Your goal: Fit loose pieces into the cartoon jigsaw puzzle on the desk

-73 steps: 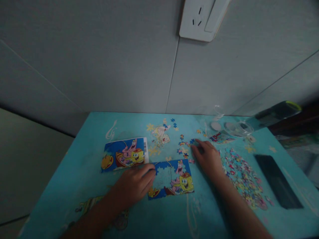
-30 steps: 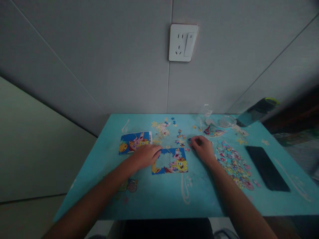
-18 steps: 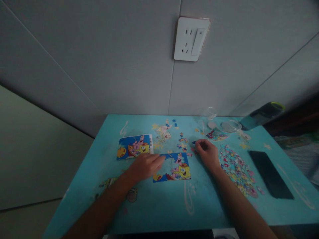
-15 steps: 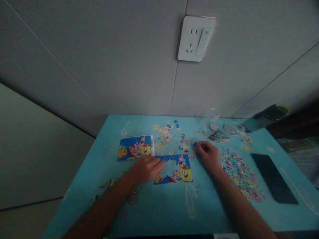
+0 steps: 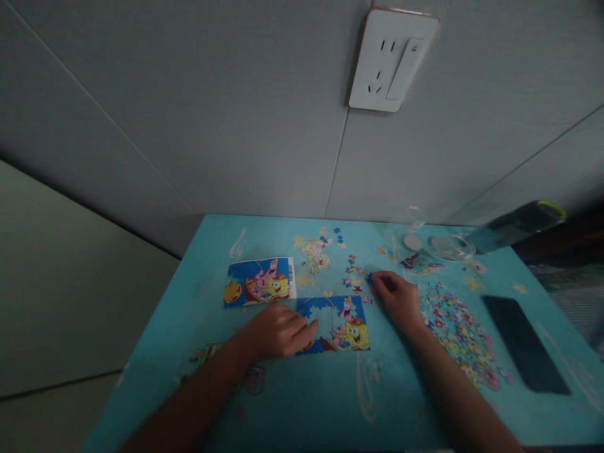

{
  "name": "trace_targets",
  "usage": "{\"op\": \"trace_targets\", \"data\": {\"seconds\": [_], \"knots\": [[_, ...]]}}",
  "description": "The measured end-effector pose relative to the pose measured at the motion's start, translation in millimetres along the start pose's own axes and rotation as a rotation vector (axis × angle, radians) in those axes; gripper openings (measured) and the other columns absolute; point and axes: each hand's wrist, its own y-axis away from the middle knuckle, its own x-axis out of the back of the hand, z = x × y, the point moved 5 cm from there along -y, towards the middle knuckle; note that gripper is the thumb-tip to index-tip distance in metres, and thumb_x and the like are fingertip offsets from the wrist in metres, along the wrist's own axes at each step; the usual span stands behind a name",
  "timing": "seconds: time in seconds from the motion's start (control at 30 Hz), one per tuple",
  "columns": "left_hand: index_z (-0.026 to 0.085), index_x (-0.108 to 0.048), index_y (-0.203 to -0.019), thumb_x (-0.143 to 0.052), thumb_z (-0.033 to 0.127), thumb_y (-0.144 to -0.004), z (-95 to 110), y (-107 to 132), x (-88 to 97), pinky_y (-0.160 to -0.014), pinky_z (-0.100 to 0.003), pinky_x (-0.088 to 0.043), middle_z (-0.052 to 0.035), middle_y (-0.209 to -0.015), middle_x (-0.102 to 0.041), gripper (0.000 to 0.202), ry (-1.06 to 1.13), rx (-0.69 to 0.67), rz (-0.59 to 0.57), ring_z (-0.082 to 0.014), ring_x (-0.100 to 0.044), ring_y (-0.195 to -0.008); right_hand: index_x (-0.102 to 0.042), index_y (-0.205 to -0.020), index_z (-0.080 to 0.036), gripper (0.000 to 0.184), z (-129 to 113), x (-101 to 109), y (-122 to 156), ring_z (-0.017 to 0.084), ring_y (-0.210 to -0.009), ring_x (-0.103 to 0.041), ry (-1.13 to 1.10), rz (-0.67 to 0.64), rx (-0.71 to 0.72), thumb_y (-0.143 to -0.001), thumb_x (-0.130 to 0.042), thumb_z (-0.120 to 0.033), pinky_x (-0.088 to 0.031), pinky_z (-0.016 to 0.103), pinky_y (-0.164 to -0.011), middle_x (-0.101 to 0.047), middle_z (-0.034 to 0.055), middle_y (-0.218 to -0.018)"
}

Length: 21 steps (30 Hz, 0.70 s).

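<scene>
A partly assembled jigsaw puzzle point(image 5: 356, 333) with a yellow square cartoon figure lies on the turquoise table, with a gap in its middle left. My left hand point(image 5: 280, 330) rests over the puzzle's left edge, its fingers stretched toward the gap and nothing visible in them. To the right of the puzzle, my right hand point(image 5: 396, 296) has thumb and fingers pinched at a blue puzzle piece point(image 5: 370, 277). Several loose pieces point(image 5: 352, 270) lie between that hand and the printed tabletop figures. Behind my left hand is a picture card point(image 5: 258, 281) showing the same scene.
A large pile of mixed puzzle pieces point(image 5: 462, 333) spreads right of my right forearm, beside a dark flat rectangular object point(image 5: 526, 345). Clear plastic containers point(image 5: 452, 247) and a dark bottle-like cylinder point(image 5: 519, 225) sit at the back right. A wall with a socket point(image 5: 394, 60) borders the table.
My left hand has drawn slightly down and away from the gap, showing more of the puzzle's upper left. My right hand stays at the loose pieces. The whole view has shifted slightly.
</scene>
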Motion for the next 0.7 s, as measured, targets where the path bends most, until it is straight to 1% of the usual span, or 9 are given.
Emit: {"op": "trace_targets", "data": {"seconds": [0.17, 0.3, 0.47, 0.53, 0.6, 0.7], "knots": [[0.013, -0.066, -0.107, -0.056, 0.019, -0.093, -11, 11, -13.2, -0.053, -0.028, -0.048, 0.0014, -0.061, -0.061, 0.018, 0.023, 0.049, 0.0, -0.0135, -0.059, -0.055, -0.075, -0.098, -0.019, 0.04, 1, -1, 1, 0.022, -0.065, -0.068, -0.018, -0.014, 0.008, -0.09, -0.058, -0.054, -0.053, 0.035, -0.065, -0.076, 0.0066, -0.08], [0.015, -0.066, -0.107, -0.053, 0.02, -0.094, -19, 10, -11.4, -0.055, -0.027, -0.049, 0.0003, -0.066, -0.064, 0.019, -0.003, 0.087, -0.003, -0.0135, -0.061, -0.058, -0.075, -0.098, -0.019, 0.038, 1, -1, 2, 0.022, -0.068, -0.069, -0.033, -0.019, 0.031, -0.091, -0.057, -0.052, -0.053, 0.034, -0.067, -0.077, 0.007, -0.083], [0.017, -0.067, -0.103, -0.05, 0.016, -0.094, -18, -10, -3.1, -0.057, -0.026, -0.048, -0.0002, -0.066, -0.062, 0.019, -0.052, 0.145, -0.055, -0.014, -0.06, -0.061, -0.074, -0.102, -0.018, 0.04, 5, 1, 2, 0.022, -0.065, -0.069, -0.036, -0.003, 0.053, -0.092, -0.054, -0.052, -0.053, 0.034, -0.065, -0.077, 0.0073, -0.081], [0.018, -0.067, -0.102, -0.05, 0.017, -0.095, -14, -21, -1.1, -0.058, -0.027, -0.048, 0.0002, -0.065, -0.06, 0.019, -0.061, 0.183, -0.069, -0.0148, -0.059, -0.062, -0.074, -0.106, -0.018, 0.041, 7, 3, 2, 0.023, -0.071, -0.07, -0.018, 0.024, 0.063, -0.093, -0.054, -0.05, -0.054, 0.036, -0.069, -0.078, 0.0089, -0.088], [0.018, -0.066, -0.106, -0.049, 0.018, -0.097, -11, -31, -1.4, -0.059, -0.028, -0.049, 0.0001, -0.065, -0.06, 0.02, -0.063, 0.252, -0.066, -0.0152, -0.059, -0.063, -0.075, -0.108, -0.018, 0.039, 8, 5, 2, 0.024, -0.077, -0.07, 0.009, 0.047, 0.076, -0.093, -0.053, -0.047, -0.054, 0.037, -0.075, -0.078, 0.0097, -0.095], [0.017, -0.065, -0.113, -0.047, 0.019, -0.099, -6, -41, -6.5, -0.067, -0.031, -0.052, -0.003, -0.075, -0.065, 0.023, -0.054, 0.37, -0.045, -0.0163, -0.062, -0.072, -0.076, -0.109, -0.018, 0.035, 8, 6, 1, 0.024, -0.084, -0.07, 0.053, 0.052, 0.1, -0.094, -0.053, -0.042, -0.053, 0.037, -0.081, -0.078, 0.0093, -0.101]]}}
